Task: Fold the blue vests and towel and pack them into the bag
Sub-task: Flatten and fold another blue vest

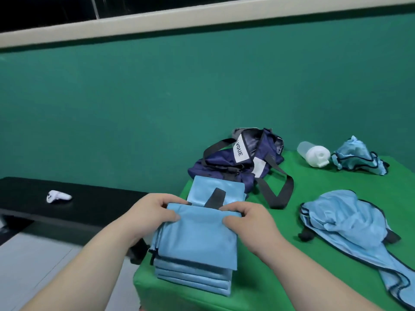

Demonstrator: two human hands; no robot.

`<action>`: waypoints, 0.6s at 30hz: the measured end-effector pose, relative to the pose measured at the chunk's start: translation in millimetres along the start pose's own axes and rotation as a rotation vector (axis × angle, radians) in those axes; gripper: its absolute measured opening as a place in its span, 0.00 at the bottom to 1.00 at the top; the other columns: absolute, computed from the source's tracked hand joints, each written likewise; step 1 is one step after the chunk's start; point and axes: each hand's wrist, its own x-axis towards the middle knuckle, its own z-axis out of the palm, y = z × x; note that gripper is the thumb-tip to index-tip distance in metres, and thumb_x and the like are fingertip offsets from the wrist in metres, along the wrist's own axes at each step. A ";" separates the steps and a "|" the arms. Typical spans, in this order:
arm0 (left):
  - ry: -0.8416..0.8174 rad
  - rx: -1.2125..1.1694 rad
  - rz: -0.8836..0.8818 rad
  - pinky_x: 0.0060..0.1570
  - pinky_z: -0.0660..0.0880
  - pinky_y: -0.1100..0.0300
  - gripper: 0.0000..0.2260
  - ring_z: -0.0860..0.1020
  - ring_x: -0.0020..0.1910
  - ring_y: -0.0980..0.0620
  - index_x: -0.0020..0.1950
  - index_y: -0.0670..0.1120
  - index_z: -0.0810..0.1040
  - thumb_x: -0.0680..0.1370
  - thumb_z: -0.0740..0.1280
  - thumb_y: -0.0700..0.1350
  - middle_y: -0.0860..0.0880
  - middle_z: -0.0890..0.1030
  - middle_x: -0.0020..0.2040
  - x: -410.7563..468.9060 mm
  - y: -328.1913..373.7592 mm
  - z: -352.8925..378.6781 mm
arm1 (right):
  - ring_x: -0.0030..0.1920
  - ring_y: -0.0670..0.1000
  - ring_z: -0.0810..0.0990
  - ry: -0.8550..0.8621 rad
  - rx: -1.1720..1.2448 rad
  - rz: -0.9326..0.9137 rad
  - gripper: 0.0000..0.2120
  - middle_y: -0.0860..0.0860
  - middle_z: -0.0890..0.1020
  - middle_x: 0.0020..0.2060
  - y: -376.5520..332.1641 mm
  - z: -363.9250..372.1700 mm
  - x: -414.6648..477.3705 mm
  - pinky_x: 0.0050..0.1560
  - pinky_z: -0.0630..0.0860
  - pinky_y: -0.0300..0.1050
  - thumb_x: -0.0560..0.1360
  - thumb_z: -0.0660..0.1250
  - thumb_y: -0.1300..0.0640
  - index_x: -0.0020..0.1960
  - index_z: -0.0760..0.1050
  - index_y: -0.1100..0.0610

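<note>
Left hand: the left hand (155,209) pinches the far left corner of a light blue matte towel (202,239), thumb on top and fingers curled over the fold.
Right hand: the right hand (247,217) clamps the far right corner of the same fold in the same way.
Towel: its near flap lies over a stack of folded shiny blue vests (193,277), while a far panel lies flat toward the bag. A black loop strap (215,198) shows between the two hands.
Stack: it sits at the near left corner of the green-covered table (314,191).
Bag: a navy fabric duffel bag (238,167) with black handles and a white label lies slumped just beyond the towel.
Unfolded vests: a loose blue vest with dark trim (343,221) sprawls to the right; a crumpled blue vest (357,158) sits at the far right.
Bottle: a white plastic shaker bottle (314,154) lies on its side between the bag and the crumpled vest.
Bench: a black bench (78,205) on the left carries a small white controller (58,196).
</note>
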 end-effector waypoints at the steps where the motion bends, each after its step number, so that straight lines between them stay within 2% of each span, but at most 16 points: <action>1: 0.006 0.073 0.003 0.54 0.80 0.54 0.16 0.85 0.48 0.54 0.51 0.58 0.86 0.74 0.70 0.38 0.54 0.86 0.47 6.7 -10.6 0.5 | 0.34 0.47 0.78 0.009 -0.083 -0.001 0.12 0.48 0.86 0.43 6.4 8.3 5.6 0.35 0.75 0.40 0.70 0.69 0.60 0.47 0.84 0.45; 3: 0.052 0.250 0.018 0.55 0.79 0.58 0.14 0.82 0.48 0.61 0.57 0.61 0.82 0.74 0.72 0.46 0.59 0.84 0.49 16.3 -30.0 4.1 | 0.38 0.40 0.78 0.014 -0.257 -0.045 0.14 0.42 0.81 0.50 19.7 20.3 10.4 0.37 0.71 0.28 0.72 0.68 0.57 0.55 0.81 0.44; 5: 0.169 0.444 0.054 0.62 0.72 0.57 0.18 0.76 0.59 0.61 0.64 0.64 0.76 0.75 0.70 0.54 0.62 0.77 0.58 17.4 -44.9 9.1 | 0.44 0.38 0.76 0.039 -0.348 -0.127 0.17 0.40 0.75 0.53 29.6 24.3 10.5 0.44 0.68 0.24 0.74 0.69 0.54 0.62 0.79 0.45; 6: 0.247 0.529 0.110 0.66 0.67 0.56 0.19 0.71 0.64 0.59 0.67 0.64 0.74 0.76 0.69 0.56 0.62 0.73 0.61 14.1 -50.0 12.2 | 0.46 0.40 0.75 0.063 -0.383 -0.178 0.18 0.39 0.72 0.53 33.7 24.4 9.6 0.50 0.69 0.27 0.74 0.70 0.52 0.64 0.78 0.45; 7: 0.340 0.569 0.200 0.67 0.63 0.57 0.19 0.66 0.66 0.58 0.68 0.62 0.73 0.77 0.67 0.56 0.62 0.70 0.63 9.5 -53.7 17.0 | 0.49 0.43 0.74 0.095 -0.432 -0.235 0.20 0.39 0.71 0.53 37.6 24.0 8.6 0.56 0.70 0.34 0.74 0.70 0.50 0.66 0.77 0.45; 8: 0.413 0.576 0.302 0.68 0.61 0.57 0.18 0.64 0.68 0.57 0.68 0.60 0.73 0.77 0.65 0.56 0.61 0.69 0.63 3.3 -56.7 23.2 | 0.53 0.44 0.73 0.133 -0.492 -0.304 0.21 0.39 0.71 0.54 40.8 24.3 6.6 0.61 0.70 0.40 0.74 0.71 0.48 0.66 0.77 0.45; 10: 0.484 0.604 0.529 0.69 0.62 0.56 0.18 0.66 0.69 0.54 0.66 0.55 0.75 0.77 0.61 0.55 0.56 0.71 0.65 -6.9 -60.4 39.8 | 0.59 0.45 0.70 0.208 -0.584 -0.482 0.21 0.41 0.73 0.56 45.2 29.0 -1.4 0.64 0.66 0.45 0.72 0.68 0.44 0.64 0.78 0.45; 12: 0.416 0.755 0.675 0.70 0.62 0.53 0.19 0.68 0.72 0.50 0.66 0.51 0.75 0.78 0.59 0.53 0.52 0.73 0.69 -8.2 -69.0 59.4 | 0.63 0.47 0.71 0.210 -0.691 -0.630 0.21 0.44 0.76 0.58 49.8 38.9 -7.9 0.66 0.63 0.48 0.71 0.64 0.40 0.62 0.77 0.46; 15: 0.254 1.011 0.576 0.70 0.68 0.46 0.24 0.68 0.74 0.46 0.71 0.47 0.72 0.78 0.56 0.54 0.47 0.72 0.74 -0.3 -82.5 75.9 | 0.67 0.51 0.72 0.123 -0.903 -0.633 0.25 0.45 0.77 0.62 60.6 47.8 -7.1 0.68 0.58 0.55 0.71 0.61 0.36 0.63 0.75 0.47; 18: 0.212 1.043 0.487 0.70 0.65 0.47 0.28 0.67 0.75 0.46 0.74 0.43 0.69 0.79 0.56 0.57 0.45 0.69 0.76 6.7 -93.4 75.3 | 0.71 0.51 0.71 0.033 -1.004 -0.547 0.30 0.44 0.75 0.67 69.8 46.7 -2.2 0.69 0.56 0.56 0.73 0.60 0.34 0.69 0.71 0.48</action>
